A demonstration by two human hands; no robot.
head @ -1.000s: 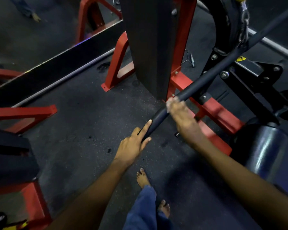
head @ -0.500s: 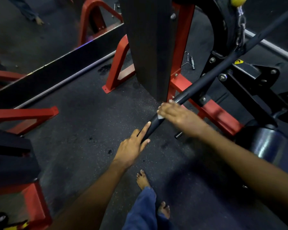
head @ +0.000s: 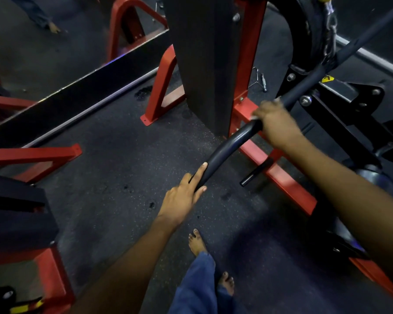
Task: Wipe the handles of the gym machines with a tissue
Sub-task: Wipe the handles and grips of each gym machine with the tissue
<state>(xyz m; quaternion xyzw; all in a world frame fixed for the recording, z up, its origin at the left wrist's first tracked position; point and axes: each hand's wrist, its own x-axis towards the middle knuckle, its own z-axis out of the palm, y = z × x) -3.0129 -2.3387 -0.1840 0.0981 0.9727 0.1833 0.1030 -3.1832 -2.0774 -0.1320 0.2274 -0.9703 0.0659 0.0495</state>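
A long black pull-down bar (head: 225,146) hangs from a chain and slants from upper right down to its bent near end. My left hand (head: 182,198) holds that lower end, index finger laid straight along the bar and the other fingers under it. My right hand (head: 275,123) is wrapped over the bar higher up, blurred with motion. A sliver of white tissue (head: 255,117) shows at the edge of its fingers; the rest of the tissue is hidden under the hand.
The red frame (head: 279,175) of the machine runs along the floor under the bar, with a black weight-stack column (head: 202,64) behind. A black padded roller (head: 368,175) is at right. My bare feet (head: 197,243) stand on dark rubber flooring. Other red frames lie left.
My right hand slid down the bar toward my left hand, then back up the bar away from it. The left hand stayed on the bar's end.
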